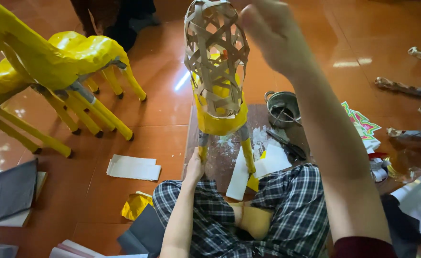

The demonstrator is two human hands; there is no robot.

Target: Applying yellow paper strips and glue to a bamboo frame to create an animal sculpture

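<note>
1. Yellow paper-covered animal figures point(53, 62) are seen at the far left, standing on thin yellow legs on the orange tiled floor point(162, 110).
2. Grey sheets point(7, 191) are laid at the lower left edge, with a folded white paper point(134, 168) and a crumpled yellow scrap point(135, 205) on the floor nearer the middle.
3. The left hand point(194, 167) is wrapped around the lower left leg of the frame point(215, 67); its fingers are closed on that leg just above the board.
4. The frame is held upright in the middle of the view: a woven lattice of pale strips at the top, yellow paper over its lower body, two legs resting on a brown board point(220, 162) smeared with white paste.
5. White paper pieces point(255, 167) are spread on the board beside the right leg, just in front of the checked trousers point(287, 205).
6. The right hand point(270, 28) is raised against the upper right side of the lattice; it is blurred, and whether its fingers are gripping a strip cannot be told.
7. A metal pot point(283, 109) is set behind the board, with dark scissors point(289, 145) lying just in front of it.
8. Printed coloured sheets point(361, 124) are stacked further right.
9. Brown mottled sticks point(401, 88) are laid on the floor at the far right.
</note>
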